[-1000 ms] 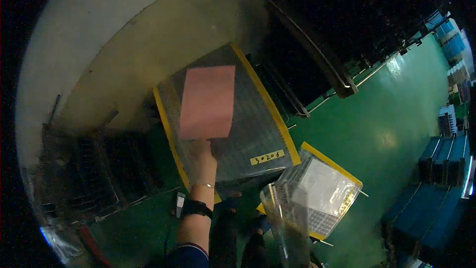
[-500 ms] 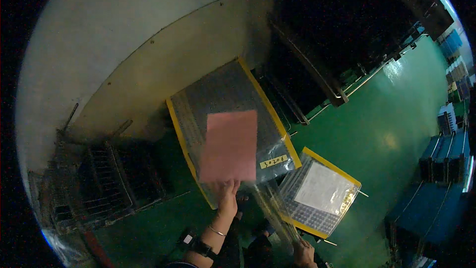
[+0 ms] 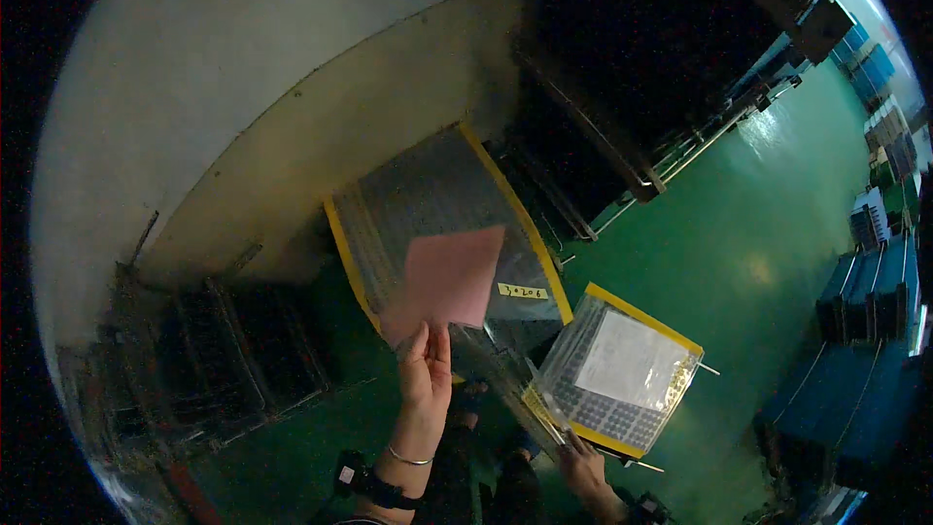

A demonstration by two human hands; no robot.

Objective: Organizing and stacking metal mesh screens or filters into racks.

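Note:
My left hand (image 3: 429,367) pinches the lower edge of a pink sheet of paper (image 3: 455,277), thumb and fingers pressed together. The sheet is held up in front of a large grey panel (image 3: 408,175) with yellow side edges and a small yellow label. Lower right, my right hand (image 3: 581,467) is closed around the near end of a blurred, long see-through strip (image 3: 515,389), which slants up toward the grey panel. Just beside that hand lies a smaller yellow-edged panel (image 3: 607,420) with rows of dots and a white sheet (image 3: 625,360) under shiny clear film.
Dark wire racks (image 3: 233,350) stand at the left, below a pale wall (image 3: 272,165). A dark frame (image 3: 622,151) rises beyond the panels. Blue stacked crates (image 3: 836,389) line the right side of the green floor (image 3: 719,243).
The pink sheet has tilted, and my left hand has risen slightly and moved left. My right hand has moved up to the near corner of the smaller panel, still holding the strip.

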